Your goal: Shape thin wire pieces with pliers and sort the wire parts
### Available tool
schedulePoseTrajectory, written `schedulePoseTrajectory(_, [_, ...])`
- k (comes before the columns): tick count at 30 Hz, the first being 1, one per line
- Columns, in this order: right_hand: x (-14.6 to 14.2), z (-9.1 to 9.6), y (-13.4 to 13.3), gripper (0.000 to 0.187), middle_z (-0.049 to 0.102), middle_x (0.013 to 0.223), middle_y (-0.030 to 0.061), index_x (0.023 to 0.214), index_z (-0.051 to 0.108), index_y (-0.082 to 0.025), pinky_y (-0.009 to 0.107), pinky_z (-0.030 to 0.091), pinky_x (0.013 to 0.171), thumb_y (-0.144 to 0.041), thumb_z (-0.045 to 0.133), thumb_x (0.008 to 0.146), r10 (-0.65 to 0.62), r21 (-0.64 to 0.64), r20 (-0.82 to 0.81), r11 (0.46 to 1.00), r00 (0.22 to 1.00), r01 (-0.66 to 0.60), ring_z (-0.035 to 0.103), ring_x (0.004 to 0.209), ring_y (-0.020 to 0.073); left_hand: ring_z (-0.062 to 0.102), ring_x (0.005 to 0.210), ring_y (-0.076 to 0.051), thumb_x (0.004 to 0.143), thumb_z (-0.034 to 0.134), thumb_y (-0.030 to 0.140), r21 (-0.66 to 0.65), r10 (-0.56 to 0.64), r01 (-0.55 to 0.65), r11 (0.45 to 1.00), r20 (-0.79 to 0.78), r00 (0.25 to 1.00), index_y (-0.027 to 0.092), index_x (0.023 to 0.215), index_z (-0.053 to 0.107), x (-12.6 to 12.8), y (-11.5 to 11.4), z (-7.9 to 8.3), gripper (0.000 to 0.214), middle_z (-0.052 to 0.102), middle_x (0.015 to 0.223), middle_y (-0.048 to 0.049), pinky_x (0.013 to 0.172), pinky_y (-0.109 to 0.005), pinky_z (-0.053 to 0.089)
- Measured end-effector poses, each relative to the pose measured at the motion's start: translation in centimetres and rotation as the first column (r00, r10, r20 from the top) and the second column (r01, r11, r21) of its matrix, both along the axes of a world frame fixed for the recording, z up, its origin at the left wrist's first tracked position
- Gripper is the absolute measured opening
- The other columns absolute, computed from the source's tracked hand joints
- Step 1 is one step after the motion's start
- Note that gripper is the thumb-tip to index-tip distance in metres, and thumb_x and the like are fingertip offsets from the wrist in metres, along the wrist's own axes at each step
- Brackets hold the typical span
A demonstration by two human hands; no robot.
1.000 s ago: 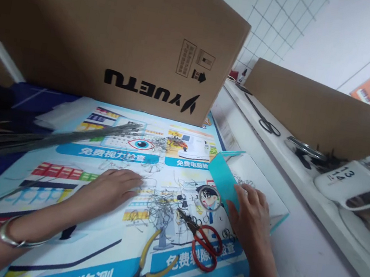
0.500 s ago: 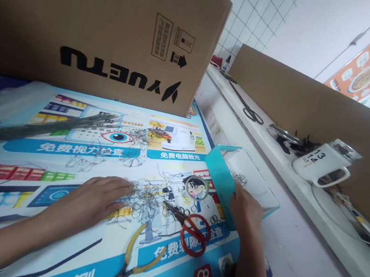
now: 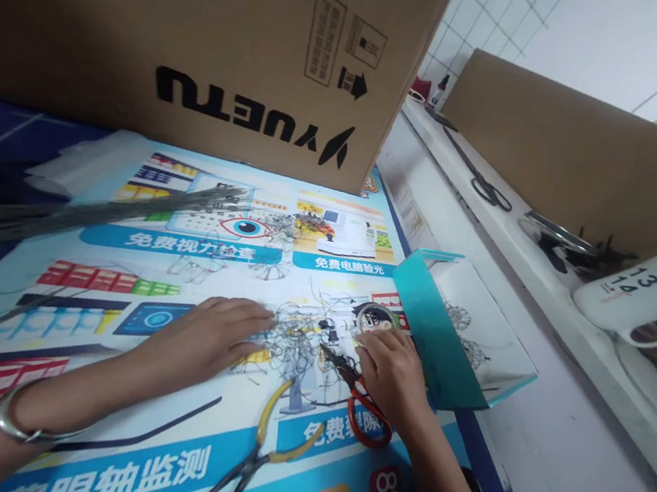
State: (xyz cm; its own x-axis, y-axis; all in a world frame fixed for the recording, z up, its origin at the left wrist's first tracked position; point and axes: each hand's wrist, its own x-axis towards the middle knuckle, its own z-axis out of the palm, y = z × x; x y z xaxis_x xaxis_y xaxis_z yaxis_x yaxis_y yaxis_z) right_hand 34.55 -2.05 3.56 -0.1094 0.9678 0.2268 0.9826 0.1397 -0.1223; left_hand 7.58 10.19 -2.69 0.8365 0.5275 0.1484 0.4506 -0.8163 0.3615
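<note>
My left hand lies flat and open on a printed blue poster, its fingertips touching a pile of thin wire pieces. My right hand rests palm down on the other side of the pile, fingers loosely spread, over the red-handled scissors. A round cartoon badge lies just beyond its fingers. Yellow-handled pliers lie near the front of the poster. A shallow teal box holding wire pieces sits to the right of that hand.
A large brown cardboard box stands behind the poster. A bundle of long straight wires lies at the left. On the white ledge at the right are a white mug, black scissors and a cardboard panel.
My right hand has left the teal box's edge and moved left onto the wire pile above the red scissors. My left hand stays at the pile. The camera has shifted.
</note>
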Motion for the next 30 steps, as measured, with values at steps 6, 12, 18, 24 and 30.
schedulePoseTrajectory(6, [-1.1,-0.2,1.4,0.021,0.062,0.094,0.0064,0.098,0.061,-0.020,0.034,0.037,0.084,-0.020,0.044,0.085,0.079,-0.096,-0.075,0.992,0.994,-0.086,0.051,0.091,0.0206,0.039,0.119,-0.021,0.087,0.038,0.042,-0.014,-0.068,0.069,0.998,0.020,0.997,0.031,0.125,0.044,0.1,0.1,0.2,0.040,0.049,0.128,-0.0016,0.097,-0.037,0.030])
schedulePoseTrajectory(12, [-2.7,0.3,4.2,0.026,0.059,0.100,0.0064,0.107,0.057,-0.020,0.032,0.036,0.085,-0.017,0.046,0.083,0.190,-0.161,-0.068,0.967,0.979,-0.199,0.049,0.095,0.0196,0.041,0.118,-0.021,0.086,0.042,0.038,-0.070,-0.030,0.037,0.997,0.102,0.994,0.029,0.124,0.045,0.2,-0.2,0.4,0.039,0.049,0.128,-0.0027,0.096,-0.038,0.032])
schedulePoseTrajectory(18, [-4.0,0.4,6.9,0.040,0.054,0.104,0.0085,0.114,0.051,-0.019,0.034,0.034,0.086,-0.018,0.057,0.074,0.361,-0.278,0.027,0.898,0.932,-0.340,0.046,0.099,0.0210,0.049,0.107,-0.021,0.088,0.039,0.030,-0.097,0.094,-0.068,0.993,0.296,0.951,0.021,0.114,0.053,-0.4,0.3,-0.2,0.031,0.058,0.113,-0.0069,0.090,-0.036,0.039])
schedulePoseTrajectory(24, [-4.6,-0.4,7.7,0.031,0.055,0.091,0.0053,0.102,0.056,-0.019,0.029,0.036,0.079,-0.021,0.059,0.071,0.368,-0.329,0.006,0.879,0.930,-0.346,0.050,0.090,0.0186,0.053,0.100,-0.020,0.087,0.040,0.029,-0.108,0.090,-0.059,0.992,0.307,0.947,0.022,0.108,0.057,-0.4,0.4,0.1,0.028,0.062,0.104,-0.0057,0.085,-0.034,0.043])
schedulePoseTrajectory(30, [-3.6,-0.3,7.6,0.021,0.055,0.086,0.0030,0.091,0.055,-0.019,0.022,0.037,0.066,-0.019,0.056,0.070,0.255,-0.274,-0.087,0.923,0.963,-0.269,0.052,0.078,0.0142,0.052,0.101,-0.019,0.087,0.041,0.029,-0.123,0.085,-0.054,0.991,0.256,0.963,0.023,0.105,0.060,-0.3,0.4,0.2,0.027,0.063,0.106,-0.0040,0.088,-0.034,0.040])
